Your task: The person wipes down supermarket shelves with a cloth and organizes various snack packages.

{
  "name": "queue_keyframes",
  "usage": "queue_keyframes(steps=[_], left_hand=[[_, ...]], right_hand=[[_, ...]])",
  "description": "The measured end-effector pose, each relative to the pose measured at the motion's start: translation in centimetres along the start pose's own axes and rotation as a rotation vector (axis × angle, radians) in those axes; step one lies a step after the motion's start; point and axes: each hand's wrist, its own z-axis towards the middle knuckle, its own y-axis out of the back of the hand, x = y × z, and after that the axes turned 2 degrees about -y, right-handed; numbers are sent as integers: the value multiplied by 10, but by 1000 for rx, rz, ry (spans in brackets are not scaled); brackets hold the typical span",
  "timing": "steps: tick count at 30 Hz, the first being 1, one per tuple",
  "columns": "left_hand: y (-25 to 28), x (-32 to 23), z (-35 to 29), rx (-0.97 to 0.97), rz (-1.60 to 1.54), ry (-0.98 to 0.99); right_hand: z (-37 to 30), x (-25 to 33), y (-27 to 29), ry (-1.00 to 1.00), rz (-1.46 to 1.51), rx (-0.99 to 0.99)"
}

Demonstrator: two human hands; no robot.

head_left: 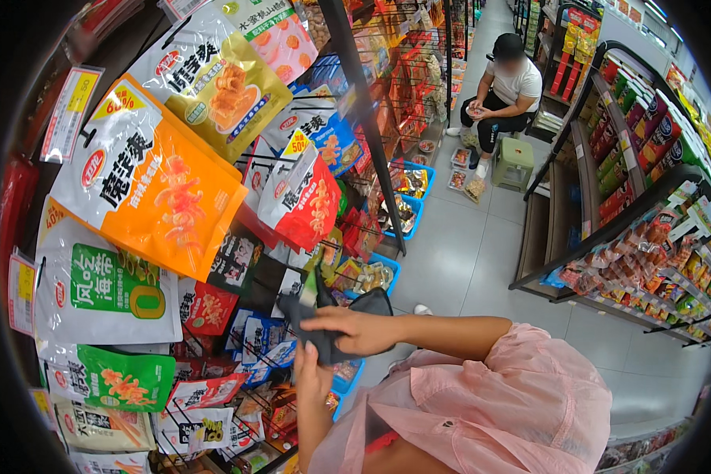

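A dark grey cloth [317, 317] is bunched in front of the hanging snack rack. My right hand [359, 330] lies over it from the right, fingers closed on the fabric. Just beneath, my left hand [311, 381] reaches up and grips the cloth's lower edge. Both arms come out of pink sleeves at the bottom of the view. Small red and blue snack packets [254, 336] hang on hooks right behind the cloth.
Large hanging snack bags, one orange [154, 183] and one red [302, 197], fill the left rack. Blue baskets [413, 182] stand along the tiled aisle floor [458, 261]. A stocked shelf [648, 229] lines the right. Far down the aisle a person [504, 91] sits beside a green stool [513, 162].
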Motion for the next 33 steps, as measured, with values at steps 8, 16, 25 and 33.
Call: queue_keyframes(steps=[8, 16, 25, 33], left_hand=[[7, 20, -42, -236, -290, 78], [-20, 46, -87, -314, -87, -138], [7, 99, -96, -517, 68, 1], [-58, 127, -94, -220, -472, 91]], right_hand=[[-22, -39, -17, -244, 43, 12], [-49, -15, 8, -299, 97, 139], [-90, 8, 44, -751, 903, -104], [-73, 8, -12, -746, 694, 74]])
